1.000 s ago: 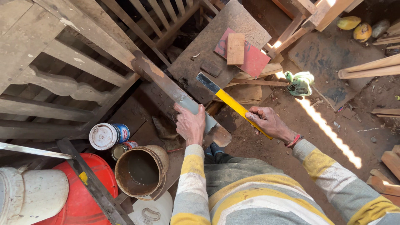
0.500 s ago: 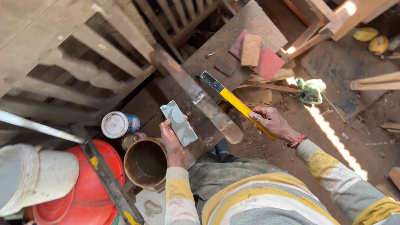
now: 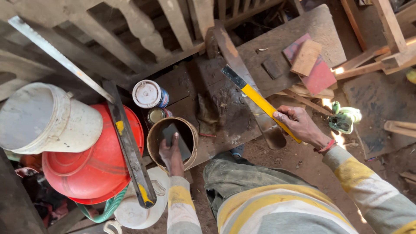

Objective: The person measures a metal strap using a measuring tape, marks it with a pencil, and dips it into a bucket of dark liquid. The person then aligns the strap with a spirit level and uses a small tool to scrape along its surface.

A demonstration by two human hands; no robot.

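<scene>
My left hand [image 3: 170,156] holds a flat grey rectangular pad [image 3: 174,135] down inside a small brown bucket [image 3: 152,145], low and left of centre. My right hand [image 3: 298,125] grips the near end of a long yellow and black flat tool [image 3: 256,99]. That tool slants up and to the left over a long shaped wooden piece [image 3: 234,56] lying on a rough wooden board [image 3: 286,47]. Both sleeves are striped yellow and grey.
Two round tins [image 3: 149,94] stand just above the bucket. A red basin [image 3: 93,164] and a white upturned bucket [image 3: 43,119] sit at left, with a hand saw [image 3: 125,143] lying across them. Wooden blocks on red pads [image 3: 310,63] lie at upper right, a green object [image 3: 344,119] at right.
My left hand lifted the grey pad off the wooden piece, carried it down and to the left, and lowered it into the brown bucket. My right hand kept the yellow tool.
</scene>
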